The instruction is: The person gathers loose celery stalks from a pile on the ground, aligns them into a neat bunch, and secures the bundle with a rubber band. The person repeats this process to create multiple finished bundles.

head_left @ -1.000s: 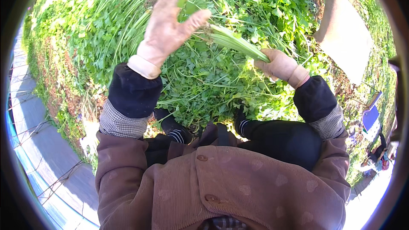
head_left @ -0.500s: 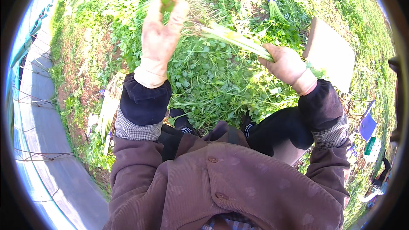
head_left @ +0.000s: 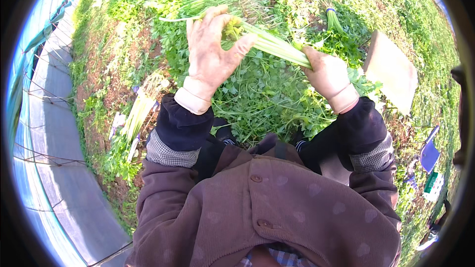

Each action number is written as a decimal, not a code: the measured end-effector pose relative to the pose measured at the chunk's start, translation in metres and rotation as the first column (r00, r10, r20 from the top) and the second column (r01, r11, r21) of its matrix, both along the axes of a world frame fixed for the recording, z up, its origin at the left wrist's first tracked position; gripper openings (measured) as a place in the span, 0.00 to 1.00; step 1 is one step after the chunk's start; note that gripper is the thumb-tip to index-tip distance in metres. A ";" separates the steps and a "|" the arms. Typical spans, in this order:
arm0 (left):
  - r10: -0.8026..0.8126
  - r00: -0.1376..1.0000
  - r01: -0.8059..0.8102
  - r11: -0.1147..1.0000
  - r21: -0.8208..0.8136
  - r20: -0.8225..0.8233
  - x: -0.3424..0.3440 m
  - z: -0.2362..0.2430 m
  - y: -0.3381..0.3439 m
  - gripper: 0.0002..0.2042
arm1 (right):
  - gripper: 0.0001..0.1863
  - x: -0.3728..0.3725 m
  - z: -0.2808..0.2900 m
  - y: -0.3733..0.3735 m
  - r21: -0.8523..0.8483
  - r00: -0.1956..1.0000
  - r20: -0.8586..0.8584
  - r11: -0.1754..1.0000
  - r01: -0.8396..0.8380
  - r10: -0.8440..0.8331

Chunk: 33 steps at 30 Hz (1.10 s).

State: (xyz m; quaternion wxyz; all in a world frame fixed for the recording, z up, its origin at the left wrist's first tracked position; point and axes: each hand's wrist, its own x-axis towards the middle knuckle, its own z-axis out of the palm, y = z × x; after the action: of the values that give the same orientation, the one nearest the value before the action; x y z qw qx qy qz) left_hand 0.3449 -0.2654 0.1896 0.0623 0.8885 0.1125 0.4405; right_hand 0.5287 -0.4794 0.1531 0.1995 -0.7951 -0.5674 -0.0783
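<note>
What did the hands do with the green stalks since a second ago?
The left hand slid along the green stalks and now pinches them near the leafy end, fingers spread. The right hand kept its grip on the other end. The board on the ground and the cut bundle at the left stayed put.

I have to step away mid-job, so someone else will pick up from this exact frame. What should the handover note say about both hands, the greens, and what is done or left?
Left hand: raised, fingers closed around the leafy end of a bunch of pale green stalks.
Right hand: gripping the same bunch at its other end.
Around: green plants cover the ground below the hands. A tied bunch lies beyond the right hand, beside a flat board. More cut stalks lie on the soil at the left.
Done: one bunch tied, some stalks cut.
Left: the held bunch is not tied or set down.
</note>
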 end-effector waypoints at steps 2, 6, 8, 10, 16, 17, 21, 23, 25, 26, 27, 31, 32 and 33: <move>0.003 0.992 0.003 0.999 0.048 -0.128 0.006 -0.008 -0.013 0.11 | 0.17 0.000 -0.003 0.002 0.079 0.999 0.031 0.996 -0.034 0.031; -0.130 0.991 0.112 0.908 -0.403 -0.018 0.010 0.006 -0.003 0.05 | 0.16 0.002 -0.007 0.001 0.067 1.000 0.017 0.997 -0.027 0.026; 0.102 0.938 0.204 0.610 -0.766 0.332 0.007 0.018 0.012 0.05 | 0.14 0.003 -0.007 0.000 0.076 1.000 0.010 0.997 0.010 -0.010; 0.118 0.942 0.081 0.829 -0.554 0.315 0.006 0.019 0.014 0.07 | 0.13 0.004 -0.007 0.001 0.119 0.999 0.024 0.992 0.034 -0.037; 0.027 0.990 -0.020 0.999 0.049 -0.142 0.019 0.019 -0.011 0.07 | 0.10 0.005 -0.011 0.005 0.184 0.998 0.061 0.983 -0.022 0.011; 0.099 0.993 -0.102 0.993 -0.058 -0.056 0.021 0.027 -0.008 0.06 | 0.10 0.006 -0.012 0.003 0.213 0.997 0.079 0.976 -0.036 0.019; 0.103 0.989 -0.110 0.992 -0.065 -0.104 0.026 0.037 0.005 0.10 | 0.20 0.003 -0.016 0.003 0.165 0.993 0.120 0.986 -0.020 0.000; -0.160 0.930 0.172 0.985 0.008 -0.330 0.031 0.021 0.004 0.20 | 0.13 -0.004 -0.014 0.007 0.086 0.994 0.102 0.995 -0.056 0.047; -0.398 0.811 0.362 0.917 -0.167 -0.430 0.040 -0.019 -0.014 0.16 | 0.11 -0.011 -0.011 0.012 0.059 0.988 0.141 0.996 -0.066 0.058; -0.502 0.782 0.366 0.850 -0.380 -0.369 0.046 -0.033 -0.015 0.12 | 0.12 -0.014 -0.011 0.014 0.072 0.981 0.184 0.995 -0.073 0.059; -0.433 0.814 0.209 0.841 -0.499 -0.388 0.048 -0.044 -0.018 0.10 | 0.14 -0.013 -0.011 0.013 0.000 0.987 0.154 0.999 -0.048 0.048; -0.434 0.890 0.296 0.311 -0.903 0.142 0.047 -0.057 -0.002 0.09 | 0.22 -0.006 -0.027 0.008 -0.095 0.996 0.088 0.995 0.000 0.008; -0.352 0.844 0.406 -0.075 -0.911 0.405 0.041 -0.052 0.009 0.09 | 0.23 -0.001 -0.032 0.006 -0.173 1.000 0.020 0.985 -0.017 0.021; -0.195 0.889 0.396 -0.125 -0.910 0.414 0.033 -0.047 0.021 0.09 | 0.24 0.002 -0.037 0.005 -0.197 0.999 -0.023 0.980 -0.026 0.022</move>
State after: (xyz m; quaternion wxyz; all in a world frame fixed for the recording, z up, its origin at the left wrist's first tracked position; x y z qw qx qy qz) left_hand 0.3779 -0.2443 0.1426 0.7836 0.5341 0.1853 0.2576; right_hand 0.5311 -0.4741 0.1159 0.1267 -0.8049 -0.5796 -0.0109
